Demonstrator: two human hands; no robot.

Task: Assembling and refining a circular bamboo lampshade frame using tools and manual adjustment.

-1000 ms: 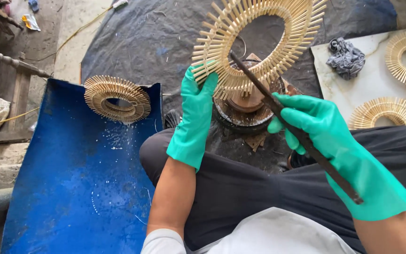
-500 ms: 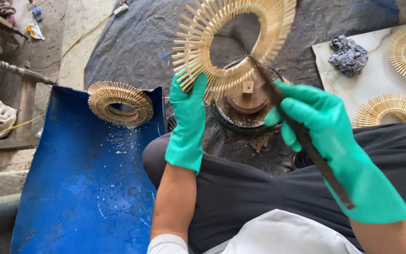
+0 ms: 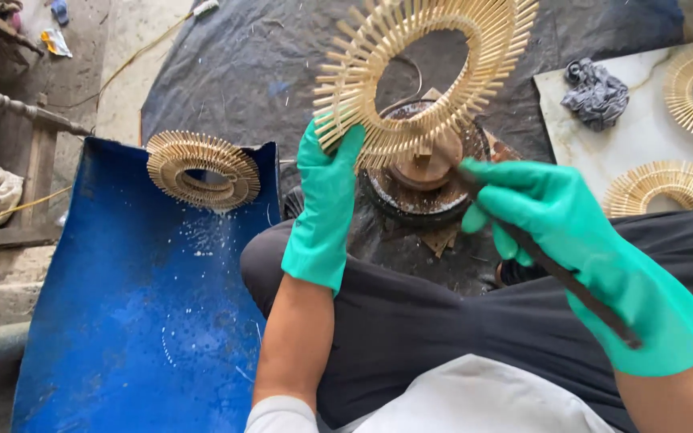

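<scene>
We hold a sunburst ring of bamboo sticks up over a round pot and work at it with a thin dark stick.

At lower left of the frame lies the big blue plastic sheet (image 3: 122,321), a finished stick ring (image 3: 202,170) resting on its top edge; at upper right a pale slab (image 3: 635,136) carries two more rings and a crumpled grey rag (image 3: 595,90). The bamboo ring (image 3: 423,76) stands tilted at top centre, above the round pot (image 3: 427,172). Our left hand (image 3: 324,212) pinches the ring's lower rim, glove closed on the sticks; our right hand (image 3: 571,240) is wrapped around the dark stick (image 3: 571,281). We judge a steady rim hold and light, even strokes serve best. We see no packages, labels or signs.
</scene>
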